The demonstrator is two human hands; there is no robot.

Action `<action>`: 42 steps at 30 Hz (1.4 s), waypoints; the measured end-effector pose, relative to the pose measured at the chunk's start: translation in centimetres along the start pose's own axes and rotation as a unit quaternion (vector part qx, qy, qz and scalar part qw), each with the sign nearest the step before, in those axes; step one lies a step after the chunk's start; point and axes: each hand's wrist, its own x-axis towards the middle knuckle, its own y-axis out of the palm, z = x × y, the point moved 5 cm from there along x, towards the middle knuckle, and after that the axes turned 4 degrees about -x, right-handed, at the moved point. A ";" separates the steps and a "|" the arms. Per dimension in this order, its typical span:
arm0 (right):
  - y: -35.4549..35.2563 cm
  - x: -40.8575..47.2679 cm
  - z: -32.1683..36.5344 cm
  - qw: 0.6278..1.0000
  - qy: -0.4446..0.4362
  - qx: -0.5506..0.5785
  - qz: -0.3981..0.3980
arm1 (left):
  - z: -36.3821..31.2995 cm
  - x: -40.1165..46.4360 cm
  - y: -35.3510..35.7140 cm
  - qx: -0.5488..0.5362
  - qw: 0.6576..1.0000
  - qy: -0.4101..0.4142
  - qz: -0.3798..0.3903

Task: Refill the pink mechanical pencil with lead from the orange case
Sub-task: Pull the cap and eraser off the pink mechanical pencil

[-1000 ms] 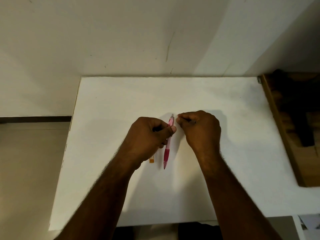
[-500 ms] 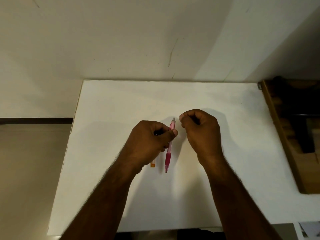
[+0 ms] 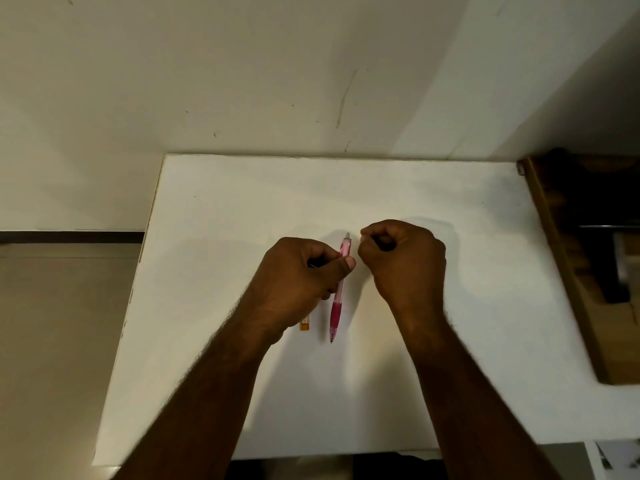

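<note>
The pink mechanical pencil [image 3: 337,303] is held nearly upright in view, grey top end far, tip near. My left hand [image 3: 298,282] is shut on its upper barrel, thumb pressed across it. The orange case [image 3: 304,325] pokes out from under the heel of my left hand; whether it is held or lying on the table I cannot tell. My right hand [image 3: 403,261] is closed in a fist, fingertips pinched just right of the pencil's top and apart from it. Anything pinched there is too small to see.
The white table [image 3: 242,209] meets a pale wall at the back; its left edge drops to a beige floor. A dark wooden shelf unit [image 3: 568,254] stands along the table's right side.
My right fingertips have drawn slightly away to the right of the pencil's top. A small grey piece seen between them a second ago no longer shows. The left hand keeps its hold.
</note>
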 end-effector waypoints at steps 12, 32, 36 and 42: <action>0.1 -0.2 0.9 0.995 -0.070 -0.069 0.006 | 0.2 0.1 -0.1 0.025 1.000 -0.001 0.000; -0.2 0.0 1.1 0.979 0.040 0.164 0.118 | -0.3 -0.3 0.5 0.029 0.999 0.000 0.015; -0.3 0.2 1.2 0.974 0.048 0.195 0.104 | -0.5 -0.2 0.3 0.024 1.000 -0.006 0.012; -2.1 1.1 -0.3 0.991 0.041 0.130 0.017 | -0.1 -0.2 0.4 0.021 1.000 -0.019 0.007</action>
